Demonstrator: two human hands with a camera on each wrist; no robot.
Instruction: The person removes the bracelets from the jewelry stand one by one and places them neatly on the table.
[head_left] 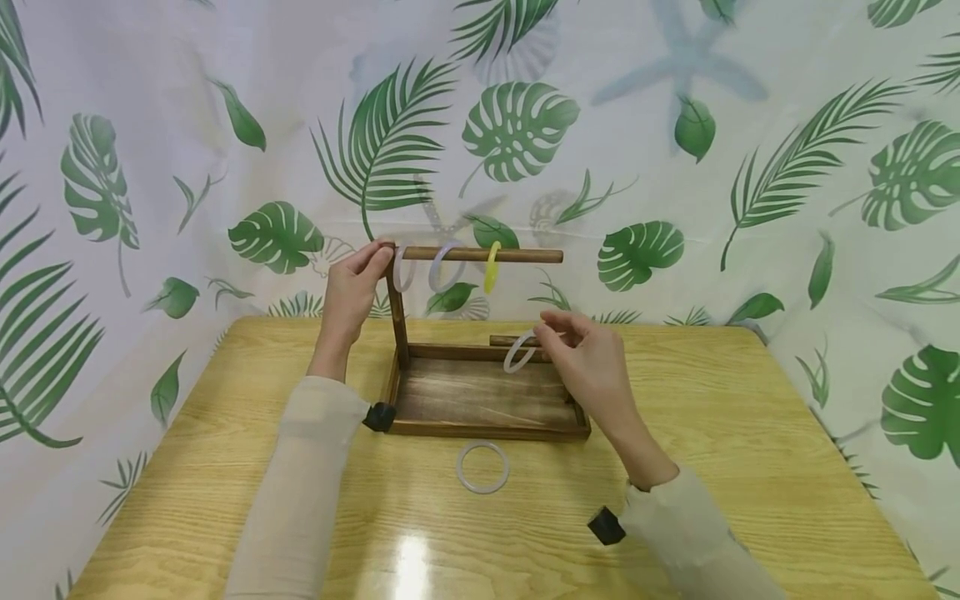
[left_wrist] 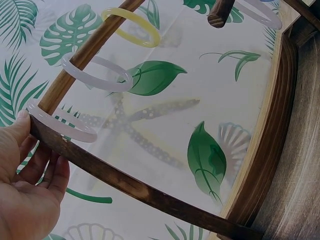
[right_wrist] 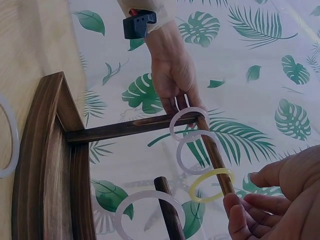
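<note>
Nearest the camera, at the foot of the head view, we record two light sleeves, the left sleeve [head_left: 281, 508] and the right sleeve [head_left: 697, 533], each with a dark device at the cuff. Beyond them, flat on the wood-grain table [head_left: 675, 417], we find a loose whitish ring [head_left: 483, 491], just in front of the tray [head_left: 487, 432] of a brown wooden stand.

We observe the left hand [head_left: 352, 283] pinching the top of the upright [head_left: 397, 325] between thumb and fingers, where the upper bar [head_left: 525, 256] joins it. On that bar hang three rings: a pale pinkish ring [left_wrist: 75, 135] beside the left fingers, a lilac ring [left_wrist: 90, 83], then a yellow ring [head_left: 491, 271].

A translucent white ring [right_wrist: 149, 194] encircles the lower bar [right_wrist: 171, 215]. Next to it we note the right hand [head_left: 592, 358], fingers loosely bent, thumb apart from them, holding nothing; whether its fingertips touch that ring we cannot tell. Behind everything stands a leaf-printed curtain [head_left: 540, 200].
</note>
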